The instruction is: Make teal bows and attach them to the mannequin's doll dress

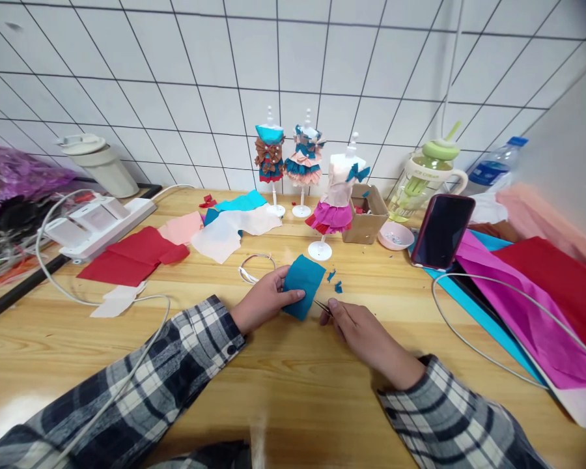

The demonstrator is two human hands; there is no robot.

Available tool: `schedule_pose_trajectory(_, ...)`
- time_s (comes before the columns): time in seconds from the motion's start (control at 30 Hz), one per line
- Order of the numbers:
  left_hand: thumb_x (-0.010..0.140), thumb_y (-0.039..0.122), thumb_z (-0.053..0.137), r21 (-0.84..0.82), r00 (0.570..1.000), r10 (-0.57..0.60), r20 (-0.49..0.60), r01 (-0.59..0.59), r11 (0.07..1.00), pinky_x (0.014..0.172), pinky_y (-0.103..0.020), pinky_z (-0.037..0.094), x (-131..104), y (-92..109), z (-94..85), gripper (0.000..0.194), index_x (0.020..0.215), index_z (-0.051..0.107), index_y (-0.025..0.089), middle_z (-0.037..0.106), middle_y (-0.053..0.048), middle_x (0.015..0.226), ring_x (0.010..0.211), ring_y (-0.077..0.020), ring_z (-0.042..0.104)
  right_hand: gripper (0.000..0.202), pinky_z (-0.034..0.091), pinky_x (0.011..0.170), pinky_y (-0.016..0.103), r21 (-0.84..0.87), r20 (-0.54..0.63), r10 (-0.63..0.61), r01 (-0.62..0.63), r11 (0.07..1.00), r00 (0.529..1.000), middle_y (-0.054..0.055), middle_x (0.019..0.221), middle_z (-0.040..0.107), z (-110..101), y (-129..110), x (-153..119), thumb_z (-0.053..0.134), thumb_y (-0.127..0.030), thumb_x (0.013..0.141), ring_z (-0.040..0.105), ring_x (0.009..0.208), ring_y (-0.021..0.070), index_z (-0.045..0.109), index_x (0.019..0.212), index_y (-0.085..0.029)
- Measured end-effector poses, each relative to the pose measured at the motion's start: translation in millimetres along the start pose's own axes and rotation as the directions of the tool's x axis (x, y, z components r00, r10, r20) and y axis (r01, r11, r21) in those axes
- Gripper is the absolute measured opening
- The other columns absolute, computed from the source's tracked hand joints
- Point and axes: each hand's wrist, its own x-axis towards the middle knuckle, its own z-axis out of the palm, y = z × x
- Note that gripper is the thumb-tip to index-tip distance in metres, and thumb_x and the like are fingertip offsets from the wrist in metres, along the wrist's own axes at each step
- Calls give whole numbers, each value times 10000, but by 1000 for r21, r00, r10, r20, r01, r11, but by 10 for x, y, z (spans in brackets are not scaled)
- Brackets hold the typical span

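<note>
My left hand [271,296] pinches a teal piece of crepe paper [305,280] between thumb and fingers, just above the table. Close to its lower right edge, my right hand [354,326] grips a slim two-pointed metal tool [323,307]; its handle is hidden in my fingers. Small teal scraps [338,286] lie beyond that hand. Behind the paper stands a miniature dress form [339,182] with a pale bodice, a teal bow and a magenta and red skirt. Two more dressed forms, one with a brown and teal dress [269,153], one with a ruffled dress [303,156], stand farther back.
Red paper [137,254] and pale paper [219,238] lie left, near a power strip [110,228]. A cardboard box [364,225], pink bowl [395,236], propped phone [443,231] and drink jug [422,176] stand right. A cable [473,365] loops over coloured sheets [522,306].
</note>
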Motion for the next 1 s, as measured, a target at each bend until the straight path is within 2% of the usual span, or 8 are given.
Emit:
schedule_pose_trajectory(0.17,738,303,730,65,999,12,38,-14,998,860,-334,495,-4,-12,15,458,1148,573,172,670,-77,1100,988,-225,628,615,396,679,280,-24,-21,15,-15,1000,1000,30,754,655,-3,1,1,158,-531,966,592,750,178,660,803,-214)
schedule_pose_trajectory(0.33,733,305,729,99,997,14,78,-22,995,861,-337,496,-1,-12,27,443,1120,571,161,661,-82,1097,991,-227,622,569,393,740,302,-85,0,12,-12,996,1000,24,841,689,-7,20,17,180,-508,971,599,809,189,647,800,-231)
schedule_pose_trajectory(0.53,712,329,736,132,998,29,48,-35,991,849,-354,499,6,-23,38,490,1137,558,162,664,-86,1090,993,-245,625,521,394,725,294,-130,-2,-11,11,991,1000,20,792,669,7,18,16,185,-477,979,594,778,178,587,767,-224)
schedule_pose_trajectory(0.83,717,291,731,185,997,45,63,-56,981,815,-334,511,-5,-2,54,500,1164,542,173,654,-74,1083,952,-227,631,473,376,677,284,-160,8,-22,23,987,1000,10,750,623,0,9,23,184,-465,978,564,727,173,523,754,-224)
schedule_pose_trajectory(1.0,714,284,729,202,996,71,62,-82,976,853,-344,501,-2,-24,51,516,1184,546,175,640,-82,1139,1003,-237,619,451,375,662,278,-176,20,-28,31,984,999,12,745,618,-3,-10,23,196,-454,977,555,711,173,511,749,-225)
